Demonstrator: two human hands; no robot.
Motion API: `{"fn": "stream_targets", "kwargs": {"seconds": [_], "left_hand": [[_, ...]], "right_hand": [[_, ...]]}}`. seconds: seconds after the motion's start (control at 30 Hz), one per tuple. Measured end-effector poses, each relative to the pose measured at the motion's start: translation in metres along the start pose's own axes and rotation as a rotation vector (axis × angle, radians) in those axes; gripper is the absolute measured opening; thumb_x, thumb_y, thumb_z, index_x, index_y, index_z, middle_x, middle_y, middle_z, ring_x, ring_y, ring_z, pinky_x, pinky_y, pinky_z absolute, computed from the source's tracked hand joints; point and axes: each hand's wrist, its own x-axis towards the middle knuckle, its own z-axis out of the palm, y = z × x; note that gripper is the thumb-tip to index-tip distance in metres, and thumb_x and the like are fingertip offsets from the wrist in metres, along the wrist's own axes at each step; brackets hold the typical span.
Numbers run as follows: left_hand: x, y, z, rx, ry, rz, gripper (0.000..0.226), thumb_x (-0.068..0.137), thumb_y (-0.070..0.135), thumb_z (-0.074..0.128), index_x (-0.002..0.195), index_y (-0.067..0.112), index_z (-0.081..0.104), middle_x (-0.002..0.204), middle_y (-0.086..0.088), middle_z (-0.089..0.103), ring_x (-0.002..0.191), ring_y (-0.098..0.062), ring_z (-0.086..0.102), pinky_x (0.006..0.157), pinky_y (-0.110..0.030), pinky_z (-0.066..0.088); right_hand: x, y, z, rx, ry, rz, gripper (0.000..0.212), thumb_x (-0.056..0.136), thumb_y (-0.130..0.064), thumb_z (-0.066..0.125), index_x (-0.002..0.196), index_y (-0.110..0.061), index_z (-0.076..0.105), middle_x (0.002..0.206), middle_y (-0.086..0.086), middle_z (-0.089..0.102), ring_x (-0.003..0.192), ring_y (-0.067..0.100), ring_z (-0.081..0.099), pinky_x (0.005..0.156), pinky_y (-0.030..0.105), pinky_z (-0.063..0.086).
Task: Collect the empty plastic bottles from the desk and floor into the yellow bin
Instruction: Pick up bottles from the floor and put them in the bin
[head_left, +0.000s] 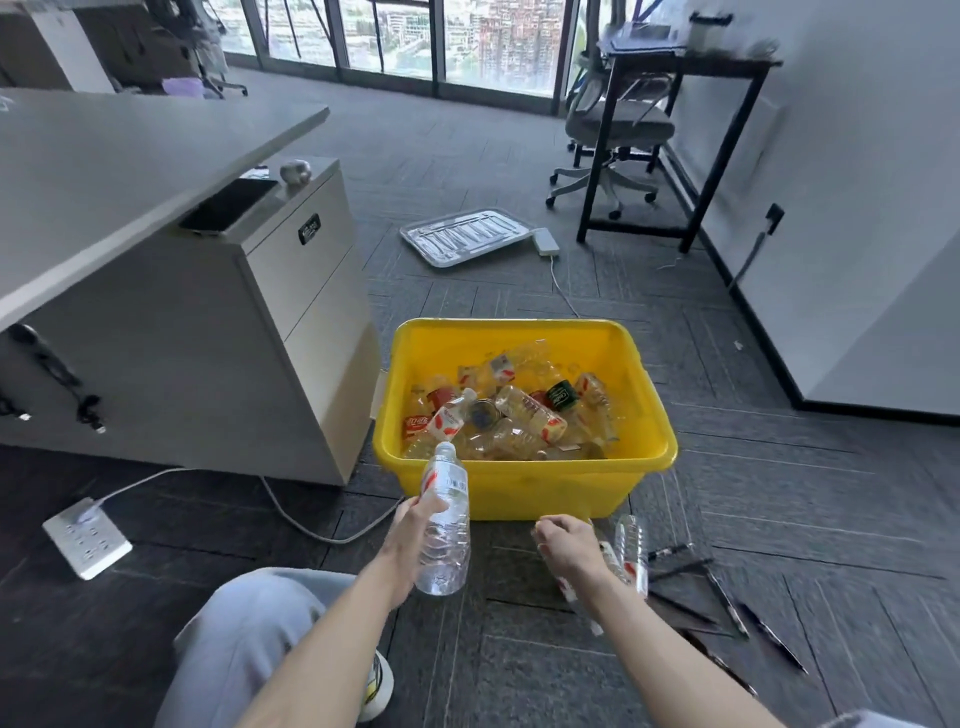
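The yellow bin (524, 488) stands on the dark floor in front of me, holding several empty plastic bottles. My left hand (415, 535) grips a clear bottle with a red-and-white label (445, 525), its cap end pointing toward the bin's near wall. My right hand (569, 548) is lowered over two clear bottles lying on the floor: one (631, 551) just right of the hand, the other (571, 592) partly hidden under my wrist. The right fingers are curled downward; whether they hold a bottle is hidden.
A grey desk (130, 171) with a drawer cabinet (291, 312) stands left of the bin. A white power strip (85, 538) and cable lie at lower left. Several pens (727, 603) are scattered at right. A metal tray (467, 236) lies beyond the bin, an office chair (613, 150) farther back.
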Motion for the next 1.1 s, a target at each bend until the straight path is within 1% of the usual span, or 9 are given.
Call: {"fn": "stream_targets", "kwargs": {"seconds": [0.13,0.23,0.37,0.43,0.53,0.63,0.83,0.97,1.1], "left_hand": [[-0.003,-0.008,0.015,0.006,0.023,0.014,0.087,0.059,0.043,0.079,0.134,0.012,0.047,0.115,-0.022,0.064,0.092,-0.036,0.066,0.067,-0.042,0.054],[-0.004,0.004,0.027,0.030,0.047,0.042,0.102,0.050,0.053,0.083,0.137,0.016,0.045,0.118,-0.015,0.066,0.100,-0.033,0.067,0.081,-0.047,0.056],[-0.020,0.060,0.056,0.130,0.135,0.108,0.083,0.075,0.042,0.075,0.143,0.015,0.036,0.132,-0.011,0.054,0.109,-0.026,0.057,0.075,-0.036,0.049],[-0.012,0.107,0.068,0.190,0.210,0.192,0.084,0.079,0.042,0.073,0.147,0.013,0.032,0.143,-0.011,0.046,0.122,-0.031,0.050,0.082,-0.040,0.050],[0.002,0.174,0.082,0.429,0.284,0.320,0.103,0.075,0.055,0.071,0.154,0.018,0.017,0.157,-0.010,0.023,0.141,-0.033,0.031,0.111,-0.047,0.034],[0.010,0.198,0.086,0.831,0.355,0.373,0.079,0.093,0.048,0.054,0.155,0.016,0.016,0.159,-0.009,0.016,0.145,-0.031,0.021,0.114,-0.043,0.025],[0.007,0.143,0.073,1.125,0.239,0.299,0.056,0.094,0.045,0.047,0.143,0.019,0.040,0.145,-0.008,0.044,0.129,-0.029,0.045,0.106,-0.046,0.042],[-0.015,0.103,0.066,1.224,0.190,0.243,0.055,0.095,0.041,0.048,0.146,0.020,0.040,0.151,-0.006,0.037,0.136,-0.026,0.039,0.110,-0.042,0.038],[-0.043,0.071,0.062,1.297,0.175,0.217,0.050,0.096,0.042,0.045,0.141,0.020,0.043,0.147,-0.006,0.041,0.130,-0.027,0.044,0.105,-0.041,0.041]], "right_hand": [[-0.010,0.019,-0.012,0.009,-0.006,0.036,0.038,0.069,-0.044,0.057,0.097,-0.022,0.070,0.094,0.003,0.073,0.084,0.020,0.062,0.070,0.035,0.048],[-0.021,0.018,-0.016,-0.016,0.000,0.045,0.040,0.072,-0.041,0.057,0.103,-0.019,0.069,0.093,0.002,0.071,0.084,0.019,0.058,0.063,0.030,0.043],[-0.054,-0.018,-0.025,-0.069,0.048,-0.012,0.029,0.093,-0.024,0.056,0.119,-0.015,0.063,0.113,0.004,0.063,0.107,0.021,0.057,0.095,0.035,0.047],[-0.054,-0.032,-0.031,-0.071,0.067,-0.052,0.032,0.096,-0.022,0.053,0.126,-0.012,0.060,0.121,0.007,0.061,0.109,0.021,0.054,0.096,0.032,0.044],[-0.053,-0.055,-0.039,-0.063,0.074,-0.113,0.032,0.097,-0.019,0.051,0.127,-0.011,0.060,0.125,0.007,0.062,0.105,0.019,0.054,0.086,0.028,0.041],[-0.050,-0.070,-0.044,-0.112,0.081,-0.153,0.031,0.097,-0.021,0.052,0.126,-0.015,0.061,0.123,0.005,0.064,0.102,0.017,0.055,0.084,0.024,0.039],[-0.039,-0.080,-0.041,-0.171,0.092,-0.157,0.033,0.094,-0.027,0.053,0.125,-0.019,0.062,0.124,0.004,0.065,0.108,0.022,0.059,0.099,0.037,0.047],[-0.050,-0.083,-0.037,-0.288,0.075,-0.228,0.032,0.094,-0.029,0.052,0.123,-0.021,0.062,0.122,0.002,0.066,0.108,0.023,0.059,0.101,0.044,0.046],[-0.069,-0.078,-0.039,-0.467,0.057,-0.325,0.035,0.095,-0.028,0.052,0.127,-0.016,0.060,0.125,0.004,0.065,0.110,0.022,0.060,0.096,0.037,0.049]]}}
